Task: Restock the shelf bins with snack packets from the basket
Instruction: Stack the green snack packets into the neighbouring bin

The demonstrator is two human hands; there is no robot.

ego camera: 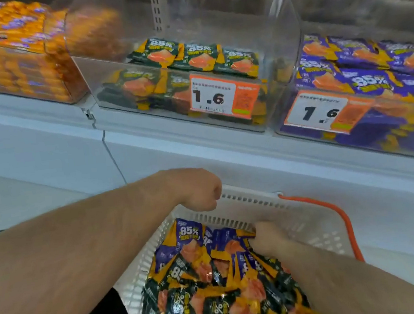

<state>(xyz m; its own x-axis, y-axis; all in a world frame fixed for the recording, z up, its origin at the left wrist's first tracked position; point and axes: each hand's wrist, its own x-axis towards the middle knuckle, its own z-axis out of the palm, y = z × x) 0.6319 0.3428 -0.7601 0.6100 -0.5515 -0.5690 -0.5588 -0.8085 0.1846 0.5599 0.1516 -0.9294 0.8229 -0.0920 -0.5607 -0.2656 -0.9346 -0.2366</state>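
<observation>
While both hands work at the basket, the step is picking stock.
Shelf (199,142): above the basket; middle bin (260,47) half full.
Basket (252,200): heaped with packets (216,292).
Left hand (199,191): curled on the basket's far rim.
Right hand (269,240): among the packets; grasp cannot be told.
Next: lift matching packets up to their bin.

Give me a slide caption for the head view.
Left hand grips white basket; right hand digs into packets.
</observation>
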